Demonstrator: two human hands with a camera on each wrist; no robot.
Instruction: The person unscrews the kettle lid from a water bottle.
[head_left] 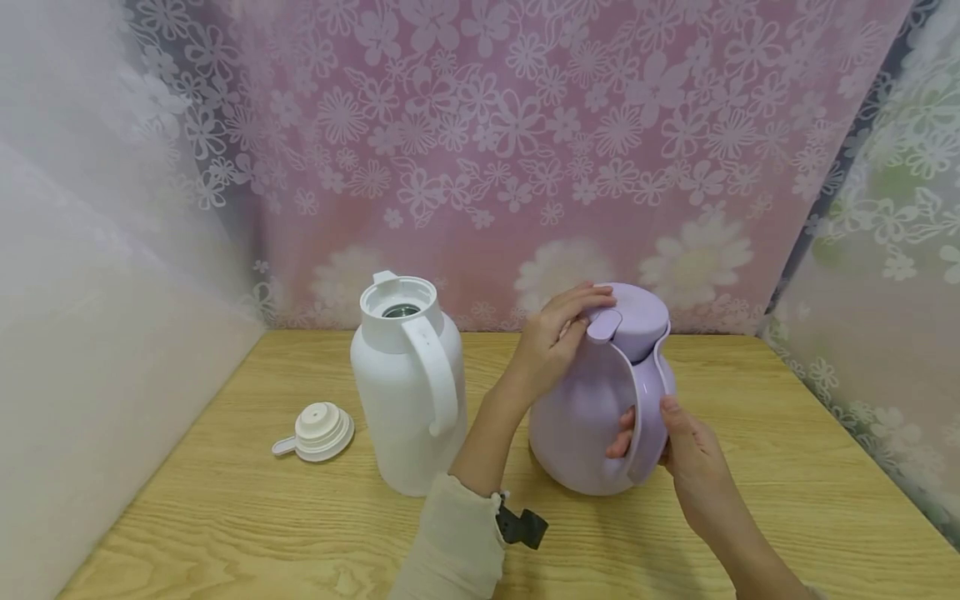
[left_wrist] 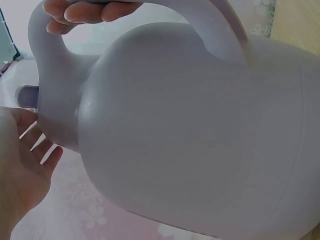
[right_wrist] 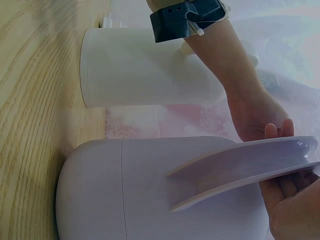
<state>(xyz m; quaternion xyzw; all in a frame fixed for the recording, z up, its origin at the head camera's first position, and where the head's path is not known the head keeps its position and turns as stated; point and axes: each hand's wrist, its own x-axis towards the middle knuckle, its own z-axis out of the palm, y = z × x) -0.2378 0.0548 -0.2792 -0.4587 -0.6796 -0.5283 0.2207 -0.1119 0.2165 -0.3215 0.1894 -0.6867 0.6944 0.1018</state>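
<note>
A lilac vacuum jug stands upright on the right of the table, its lid on top with a small tab towards me. My left hand rests its fairly straight fingers against the lid's left side. In the left wrist view, the fingers lie spread beside the jug's neck. My right hand grips the jug's handle, fingertips through the loop and thumb outside. Left of it stands a white vacuum jug, its mouth uncovered. A white stopper lies farther left.
The wooden table ends at a pink floral curtain behind the jugs. Pale sheets hang at both sides. My left forearm, with a black wrist device, passes close by the white jug.
</note>
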